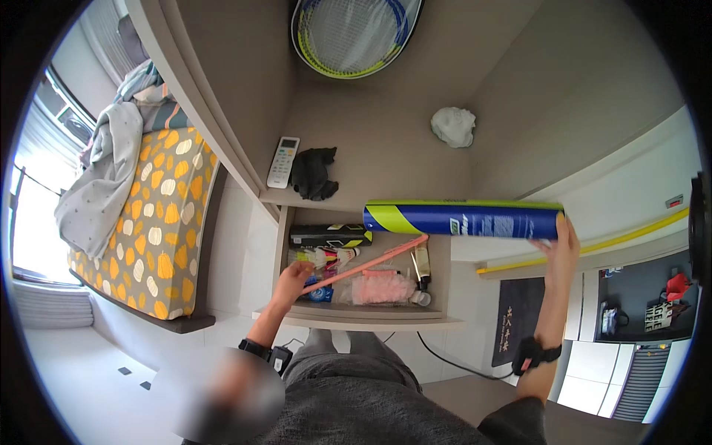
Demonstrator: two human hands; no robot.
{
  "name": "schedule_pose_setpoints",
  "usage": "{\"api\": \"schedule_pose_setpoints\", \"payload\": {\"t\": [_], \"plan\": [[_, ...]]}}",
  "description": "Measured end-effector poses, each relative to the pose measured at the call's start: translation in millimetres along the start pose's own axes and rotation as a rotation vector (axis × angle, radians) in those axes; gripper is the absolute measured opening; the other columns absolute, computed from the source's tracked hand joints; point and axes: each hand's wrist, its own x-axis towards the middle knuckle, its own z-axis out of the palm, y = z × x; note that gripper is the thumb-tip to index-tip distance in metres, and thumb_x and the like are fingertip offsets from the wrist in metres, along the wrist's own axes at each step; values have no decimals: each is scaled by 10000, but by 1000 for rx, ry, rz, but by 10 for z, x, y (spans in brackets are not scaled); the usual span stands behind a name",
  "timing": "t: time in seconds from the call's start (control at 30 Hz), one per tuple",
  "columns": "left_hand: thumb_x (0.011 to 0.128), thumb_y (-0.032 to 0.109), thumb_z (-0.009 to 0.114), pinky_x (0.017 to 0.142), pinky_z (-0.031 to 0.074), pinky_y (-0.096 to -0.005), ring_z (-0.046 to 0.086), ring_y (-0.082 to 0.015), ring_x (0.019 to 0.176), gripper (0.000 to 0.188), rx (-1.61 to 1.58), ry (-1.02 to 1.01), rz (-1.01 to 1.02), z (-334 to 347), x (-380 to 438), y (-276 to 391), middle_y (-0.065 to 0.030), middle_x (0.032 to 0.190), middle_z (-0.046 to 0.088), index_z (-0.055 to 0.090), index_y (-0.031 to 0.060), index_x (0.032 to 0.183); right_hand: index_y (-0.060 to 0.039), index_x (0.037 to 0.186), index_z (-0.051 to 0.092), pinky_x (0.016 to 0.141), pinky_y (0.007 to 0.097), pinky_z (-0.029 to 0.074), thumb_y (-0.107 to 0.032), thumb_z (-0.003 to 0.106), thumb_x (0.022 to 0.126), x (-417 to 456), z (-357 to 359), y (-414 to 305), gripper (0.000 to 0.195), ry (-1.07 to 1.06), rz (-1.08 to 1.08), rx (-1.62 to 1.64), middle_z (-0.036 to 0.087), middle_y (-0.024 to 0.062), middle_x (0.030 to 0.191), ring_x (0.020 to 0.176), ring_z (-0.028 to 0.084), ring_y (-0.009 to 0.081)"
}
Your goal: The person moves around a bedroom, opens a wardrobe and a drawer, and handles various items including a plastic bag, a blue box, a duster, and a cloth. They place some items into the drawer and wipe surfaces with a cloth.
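Note:
My right hand [563, 236] grips the right end of a long blue and lime shuttlecock tube [478, 218], which lies level above the drawer's rear right part. My left hand [295, 281] is over the left side of the open drawer [367, 315], close to shuttlecocks [332, 256]; whether its fingers hold anything cannot be told. A pink rod-like handle [370, 268] slants across the drawer, its lower end beside my left hand. Behind the shuttlecocks lies a black tube [329, 236]. A pink fluffy duster head in clear plastic [384, 288] and a small bottle [421, 261] lie at the right.
On the shelf behind the drawer are a white remote control [283, 162], a crumpled black cloth [314, 173], a crumpled white wad [453, 127] and bagged badminton rackets [356, 39]. A bed [167, 222] stands left. A black cable [461, 364] hangs at my right wrist.

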Motion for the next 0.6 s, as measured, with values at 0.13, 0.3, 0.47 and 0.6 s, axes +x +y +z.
{"api": "schedule_pose_setpoints", "payload": {"t": [0.13, 0.3, 0.47, 0.6], "plan": [[836, 152, 577, 922, 437, -368, 554, -326, 1091, 362, 215, 40, 124, 21, 300, -106, -206, 1139, 591, 576, 14, 1170, 74, 1217, 482, 663, 372, 588, -315, 553, 919, -399, -523, 444, 496, 79, 186, 88, 607, 169, 1062, 880, 652, 238], [819, 173, 630, 1007, 383, -376, 415, -371, 1251, 460, 531, 16, 268, 237, 670, -41, -233, 1358, 418, 524, 50, 1249, 69, 1166, 505, 693, 395, 593, -321, 550, 916, -807, -623, 843, 466, 131, 358, 154, 625, 165, 992, 827, 664, 249], [820, 213, 631, 1075, 257, -523, 246, -385, 1360, 616, 773, 2, 271, 494, 998, 40, -197, 1460, 287, 389, 118, 1378, 57, 1135, 489, 758, 504, 567, -295, 593, 889, -998, -530, 1371, 441, 240, 502, 296, 597, 206, 1024, 869, 644, 364], [809, 250, 616, 1026, 99, -709, 137, -349, 1405, 711, 964, -22, 201, 651, 1147, 27, -99, 1516, 205, 289, 161, 1434, 55, 1149, 470, 766, 515, 569, -282, 609, 881, -1009, -356, 1655, 453, 269, 613, 378, 559, 239, 1076, 914, 624, 392]]}}
